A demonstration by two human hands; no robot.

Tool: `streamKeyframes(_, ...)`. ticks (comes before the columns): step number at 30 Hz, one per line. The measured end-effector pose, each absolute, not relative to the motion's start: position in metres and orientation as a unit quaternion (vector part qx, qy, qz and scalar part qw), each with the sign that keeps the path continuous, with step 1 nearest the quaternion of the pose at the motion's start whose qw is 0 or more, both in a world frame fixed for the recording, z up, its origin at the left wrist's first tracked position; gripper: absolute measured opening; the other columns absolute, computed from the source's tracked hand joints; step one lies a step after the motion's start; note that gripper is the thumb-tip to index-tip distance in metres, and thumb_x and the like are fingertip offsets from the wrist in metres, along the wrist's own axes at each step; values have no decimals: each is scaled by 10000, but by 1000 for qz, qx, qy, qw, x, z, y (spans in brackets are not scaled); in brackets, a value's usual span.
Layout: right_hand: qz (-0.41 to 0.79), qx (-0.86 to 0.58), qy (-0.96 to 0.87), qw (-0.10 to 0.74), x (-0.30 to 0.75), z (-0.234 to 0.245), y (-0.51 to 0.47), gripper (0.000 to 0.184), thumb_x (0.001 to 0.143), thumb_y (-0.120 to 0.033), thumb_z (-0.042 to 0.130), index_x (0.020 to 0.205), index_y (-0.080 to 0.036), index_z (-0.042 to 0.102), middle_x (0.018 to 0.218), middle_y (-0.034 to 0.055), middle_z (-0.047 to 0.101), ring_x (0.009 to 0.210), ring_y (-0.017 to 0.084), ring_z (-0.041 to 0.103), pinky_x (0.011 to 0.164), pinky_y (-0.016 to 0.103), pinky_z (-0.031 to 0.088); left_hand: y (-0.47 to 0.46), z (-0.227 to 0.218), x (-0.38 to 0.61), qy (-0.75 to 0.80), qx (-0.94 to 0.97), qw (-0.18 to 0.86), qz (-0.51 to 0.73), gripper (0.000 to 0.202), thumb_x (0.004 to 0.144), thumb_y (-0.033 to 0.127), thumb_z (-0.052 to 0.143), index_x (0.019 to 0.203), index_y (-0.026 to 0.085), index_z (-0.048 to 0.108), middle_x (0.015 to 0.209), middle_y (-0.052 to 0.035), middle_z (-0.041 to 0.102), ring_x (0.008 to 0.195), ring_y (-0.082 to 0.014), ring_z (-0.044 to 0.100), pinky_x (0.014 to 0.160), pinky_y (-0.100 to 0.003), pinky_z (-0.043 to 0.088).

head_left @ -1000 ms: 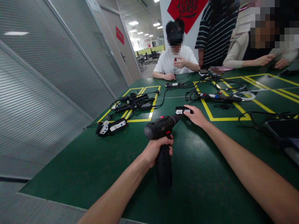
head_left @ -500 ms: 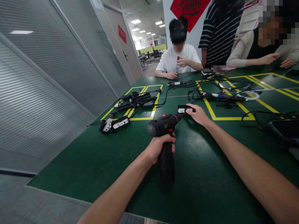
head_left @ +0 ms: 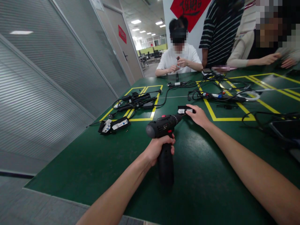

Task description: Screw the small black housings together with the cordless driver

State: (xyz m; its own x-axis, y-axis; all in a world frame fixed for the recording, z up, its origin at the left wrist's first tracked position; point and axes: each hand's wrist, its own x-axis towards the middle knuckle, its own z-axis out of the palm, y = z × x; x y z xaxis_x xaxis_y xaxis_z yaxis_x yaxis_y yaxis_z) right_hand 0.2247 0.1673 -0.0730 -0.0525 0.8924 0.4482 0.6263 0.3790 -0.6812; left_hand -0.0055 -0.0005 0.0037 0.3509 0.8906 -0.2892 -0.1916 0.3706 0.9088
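Observation:
My left hand [head_left: 158, 148] is wrapped round the grip of a black cordless drill [head_left: 161, 126], its chuck pointing away and to the right. The drill's front end reaches a small black box with a white label or insert [head_left: 181, 110]. My right hand [head_left: 197, 115] holds that box at its right side, thumb and fingers closed on it. Whether the bit touches the box is too small to tell. To the left lie two similar black pieces with white insides [head_left: 120, 124], side by side on the green table [head_left: 105, 162].
Bundled black cables and parts [head_left: 138, 101] lie in the yellow-taped area at left. More cables with a white ring [head_left: 252, 96] lie at right, near a dark device [head_left: 286, 129]. Across the table a person in a white shirt [head_left: 178, 57] handles a tool; others are beside them.
My hands, the drill and the box keep almost the same pose; the view shifts slightly. Across the table, the person's lower hand has risen toward the tool.

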Motion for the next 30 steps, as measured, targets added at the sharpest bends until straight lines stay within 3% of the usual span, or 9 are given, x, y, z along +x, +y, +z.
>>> streamKeyframes(30,155,-539,-709,428,225,-71,167,457,834,-355,573,1263,-208,620,1154,103,636,1038,250,611,922,376,453,0,4,-6,426,404,715,379,215,705,218,602,902,142,561,734,4,531,494,-93,534,529,-252,434)
